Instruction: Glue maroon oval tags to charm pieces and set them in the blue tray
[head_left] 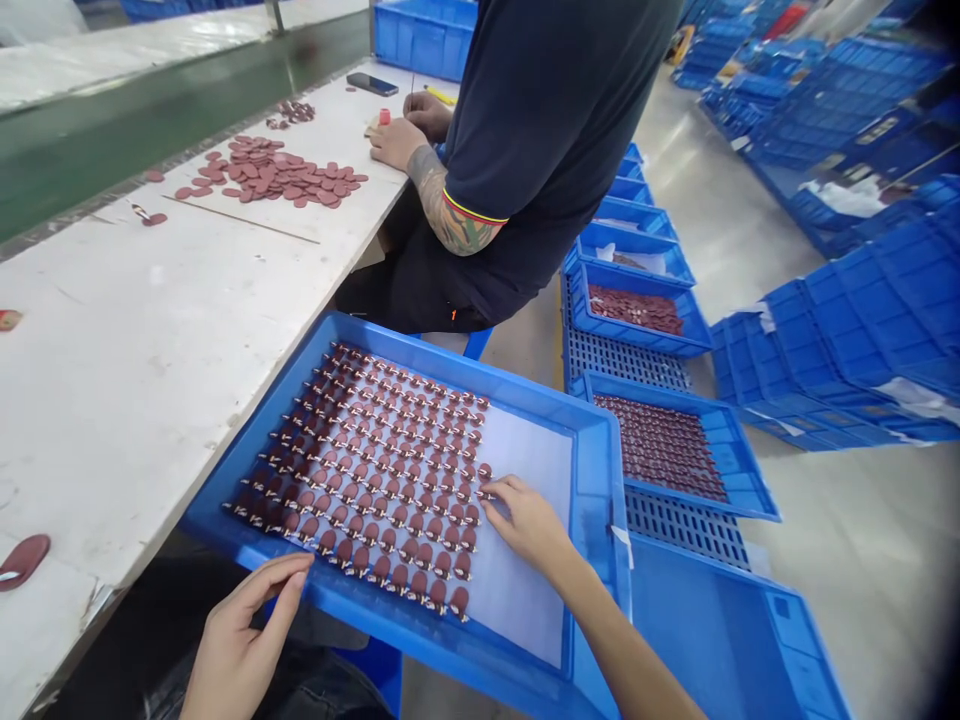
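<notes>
A shallow blue tray with a pale liner holds rows of dark red oval pieces, each with a small metal clip at its lower end. My right hand reaches over the tray from the right. Its thumb and fingers pinch the clip end of one dark red oval piece at the right edge of the rows. Beside the tray's near left rim is my left hand, with thumb and fingertips brought together. Whatever may be between those fingertips is too small to make out.
A white worktable runs along the left, bearing a pile of dark red ovals and a phone. A co-worker sits just ahead. To the right stand filled blue trays and stacked blue crates.
</notes>
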